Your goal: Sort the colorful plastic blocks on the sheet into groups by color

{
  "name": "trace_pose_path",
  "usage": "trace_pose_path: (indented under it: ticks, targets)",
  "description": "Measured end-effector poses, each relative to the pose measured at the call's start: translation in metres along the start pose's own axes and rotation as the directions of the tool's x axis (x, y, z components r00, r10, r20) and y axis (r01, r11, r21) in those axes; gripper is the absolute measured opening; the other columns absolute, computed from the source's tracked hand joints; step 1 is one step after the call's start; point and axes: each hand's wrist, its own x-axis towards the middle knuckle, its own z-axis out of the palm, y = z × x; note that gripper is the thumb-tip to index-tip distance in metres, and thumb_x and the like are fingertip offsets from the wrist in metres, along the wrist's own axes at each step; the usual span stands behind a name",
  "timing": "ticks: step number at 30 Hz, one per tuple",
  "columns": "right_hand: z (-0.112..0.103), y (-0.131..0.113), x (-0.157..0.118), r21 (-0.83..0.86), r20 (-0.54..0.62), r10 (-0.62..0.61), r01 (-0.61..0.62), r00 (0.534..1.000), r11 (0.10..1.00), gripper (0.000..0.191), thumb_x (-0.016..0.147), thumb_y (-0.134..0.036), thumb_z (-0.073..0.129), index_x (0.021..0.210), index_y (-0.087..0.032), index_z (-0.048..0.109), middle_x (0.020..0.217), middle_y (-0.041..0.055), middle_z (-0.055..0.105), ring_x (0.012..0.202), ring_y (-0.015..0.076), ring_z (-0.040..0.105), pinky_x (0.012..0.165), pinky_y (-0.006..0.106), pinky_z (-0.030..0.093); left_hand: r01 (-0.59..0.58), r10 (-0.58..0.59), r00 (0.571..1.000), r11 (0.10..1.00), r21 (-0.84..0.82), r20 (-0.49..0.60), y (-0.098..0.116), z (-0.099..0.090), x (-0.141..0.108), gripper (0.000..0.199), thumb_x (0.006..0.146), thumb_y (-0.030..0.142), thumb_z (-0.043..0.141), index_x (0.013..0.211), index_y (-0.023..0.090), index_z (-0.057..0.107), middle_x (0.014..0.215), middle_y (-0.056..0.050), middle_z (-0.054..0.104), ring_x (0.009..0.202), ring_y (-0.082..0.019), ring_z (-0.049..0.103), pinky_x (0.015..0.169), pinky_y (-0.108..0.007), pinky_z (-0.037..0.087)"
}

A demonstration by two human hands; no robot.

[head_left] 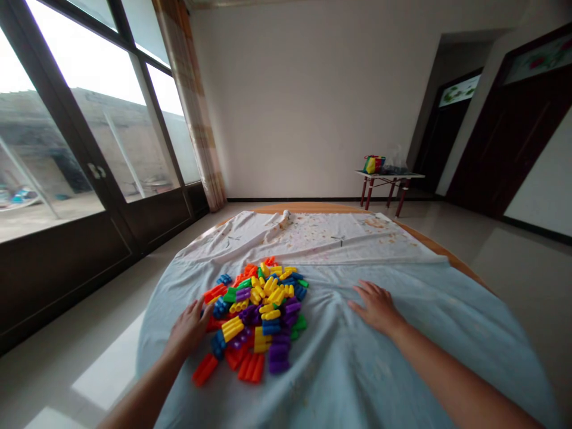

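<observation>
A heap of plastic building blocks (269,287) in red, orange, yellow, green, blue and purple lies on the pale blue cloth (330,369). Many of the blocks look like joined tubes. At the heap's left edge is my left hand (190,326), open, its fingers beside a blue block (220,307) and red ones; whether it touches them I cannot tell. Well to the right of the heap, my right hand (376,307) rests palm down on the cloth, open with fingers spread and holding nothing. An orange-red block (205,370) lies at the heap's near left.
A white patterned cloth (313,235) covers the far part of the round wooden table (420,237). Against the back wall stands a small side table (388,176) with a colourful bag (373,164) and a clear plastic bag. Glass doors (96,173) are on the left.
</observation>
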Motion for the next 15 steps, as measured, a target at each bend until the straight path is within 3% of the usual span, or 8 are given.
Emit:
trace_pose_path:
  ticks: [4, 7, 11, 15]
  targets:
    - [0.017, 0.07, -0.036, -0.159, 0.003, 0.284, -0.28, 0.959, 0.947, 0.064, 0.087, -0.059, 0.037, 0.138, -0.022, 0.045, 0.147, 0.0116, 0.037, 0.136, 0.0303, 0.03, 0.107, 0.051, 0.024, -0.027, 0.027, 0.999, 1.0, 0.004, -0.018, -0.002, 0.007, -0.004, 0.056, 0.086, 0.037, 0.025, 0.13, 0.015, 0.051, 0.136, -0.012, 0.052, 0.13, -0.024, 0.043, 0.104, -0.04, 0.038]
    - [0.026, 0.102, -0.047, -0.179, 0.041, 0.365, -0.352, 0.93, 0.919, 0.069, 0.086, -0.064, 0.031, 0.143, -0.024, 0.037, 0.149, 0.0091, 0.034, 0.137, 0.028, 0.028, 0.108, 0.049, 0.024, -0.058, 0.058, 0.997, 0.998, 0.013, -0.044, -0.004, 0.011, -0.006, 0.057, 0.085, 0.032, 0.022, 0.13, 0.009, 0.05, 0.139, -0.016, 0.048, 0.132, -0.026, 0.04, 0.105, -0.042, 0.036]
    - [0.023, 0.105, -0.044, -0.177, 0.084, 0.382, -0.364, 0.92, 0.914, 0.069, 0.086, -0.063, 0.03, 0.144, -0.025, 0.034, 0.152, 0.0062, 0.029, 0.14, 0.0258, 0.022, 0.111, 0.046, 0.02, -0.121, 0.122, 0.989, 0.993, 0.019, -0.083, -0.005, 0.012, -0.007, 0.052, 0.081, 0.028, 0.029, 0.124, 0.011, 0.054, 0.137, -0.014, 0.051, 0.131, -0.027, 0.04, 0.106, -0.043, 0.036]
    - [0.01, 0.107, -0.042, -0.162, 0.113, 0.415, -0.396, 0.903, 0.904, 0.069, 0.088, -0.063, 0.028, 0.145, -0.025, 0.03, 0.152, 0.0072, 0.028, 0.14, 0.0247, 0.022, 0.111, 0.046, 0.019, -0.117, 0.113, 0.983, 0.993, -0.016, -0.141, -0.015, 0.006, -0.005, 0.051, 0.083, 0.028, 0.026, 0.122, 0.013, 0.055, 0.124, -0.013, 0.062, 0.125, -0.028, 0.048, 0.1, -0.044, 0.044]
